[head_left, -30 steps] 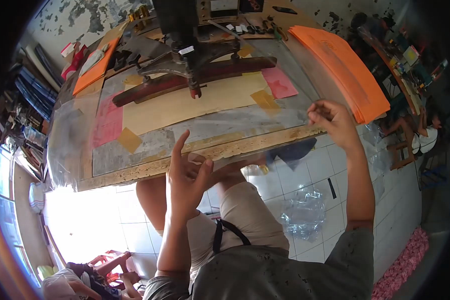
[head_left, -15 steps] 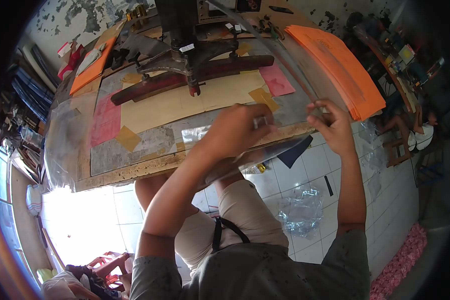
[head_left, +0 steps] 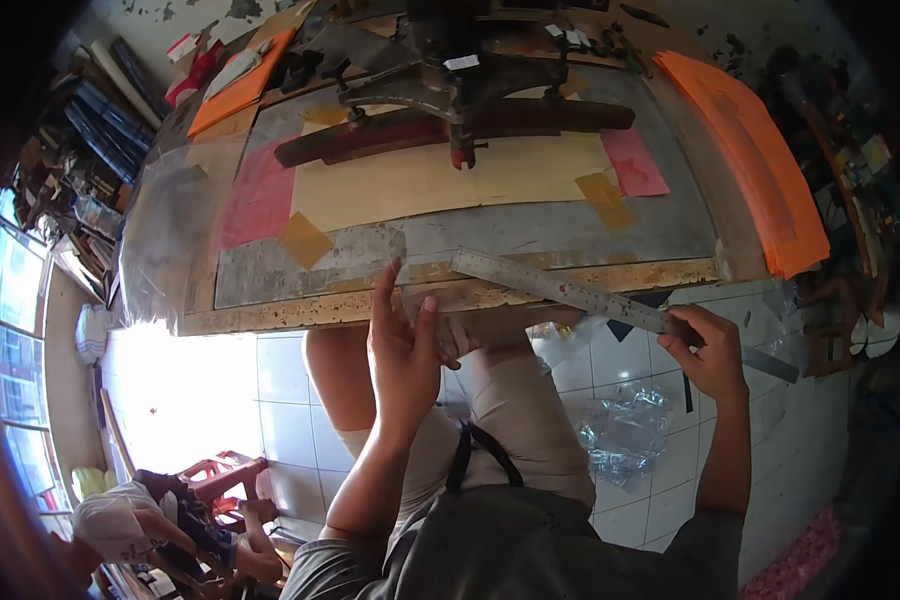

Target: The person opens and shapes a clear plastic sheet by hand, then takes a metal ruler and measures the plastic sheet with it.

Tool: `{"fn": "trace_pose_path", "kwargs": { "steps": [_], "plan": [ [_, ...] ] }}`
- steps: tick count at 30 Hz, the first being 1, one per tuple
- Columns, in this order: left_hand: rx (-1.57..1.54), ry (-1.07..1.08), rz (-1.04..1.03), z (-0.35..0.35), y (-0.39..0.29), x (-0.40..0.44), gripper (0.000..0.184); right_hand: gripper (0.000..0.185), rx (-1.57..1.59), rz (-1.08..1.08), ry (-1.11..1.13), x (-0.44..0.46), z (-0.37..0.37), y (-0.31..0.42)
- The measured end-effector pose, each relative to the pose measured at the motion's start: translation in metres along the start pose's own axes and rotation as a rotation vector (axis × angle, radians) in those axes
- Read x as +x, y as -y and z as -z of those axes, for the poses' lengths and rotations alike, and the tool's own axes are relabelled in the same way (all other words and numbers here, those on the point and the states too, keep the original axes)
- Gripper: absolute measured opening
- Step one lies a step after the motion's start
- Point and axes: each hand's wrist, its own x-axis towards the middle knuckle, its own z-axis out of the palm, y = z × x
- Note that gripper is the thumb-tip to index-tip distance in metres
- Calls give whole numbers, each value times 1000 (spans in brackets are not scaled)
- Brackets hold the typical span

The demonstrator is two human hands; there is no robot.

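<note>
A long steel ruler (head_left: 570,292) slants across the front edge of the worktable, held by my right hand (head_left: 708,352) near its right end. Its tail sticks out past my wrist side, over the floor. My left hand (head_left: 402,355) is raised at the table's front edge, left of the ruler and apart from it, fingers spread, with no object visible in it. Beyond both hands, a cream sheet (head_left: 440,190) lies on the grey board, flanked by pink sheets (head_left: 258,195) and brown tape pieces (head_left: 305,240).
A heavy dark metal press arm with a bar (head_left: 450,130) overhangs the cream sheet. Orange sheets (head_left: 745,160) are stacked on the right. Clear plastic (head_left: 160,230) covers the left table edge. Crumpled plastic (head_left: 625,430) lies on the tiled floor. Another person (head_left: 160,525) sits at lower left.
The ruler has swung down from the table's right side to lie across the front edge. My right hand moved down, my left hand left and its fingers spread. The view has shifted.
</note>
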Motion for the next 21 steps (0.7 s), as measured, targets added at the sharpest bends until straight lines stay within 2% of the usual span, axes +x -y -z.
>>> {"fn": "trace_pose_path", "kwargs": {
  "steps": [1, 6, 8, 9, 10, 11, 16, 21],
  "plan": [
    [-157, -11, -44, -1, 11, 3, 44, 38, -32, 40, 16, 6, 1, -3],
    [-303, 109, 158, 19, 18, -12, 36, 40, -98, 200, 109, 41, 4, 1],
    [-365, 123, 212, 20, 26, -23, 35, 39, -99, 207, 146, 54, 4, 2],
    [-394, 133, 305, 22, 27, -26, 34, 40, -64, 198, 156, 59, 2, -1],
    [-413, 138, 311, 23, 32, -27, 33, 40, -29, 188, 167, 64, -2, -2],
    [-430, 143, 317, 23, 38, -28, 33, 41, -130, 206, 240, 72, 1, 2],
    [-490, 145, 253, 24, 50, -29, 28, 43, -241, 313, 196, 88, -5, 6],
    [-552, 172, 247, 29, 58, -26, 33, 45, -275, 422, 167, 100, -9, 10]
  ]
}}
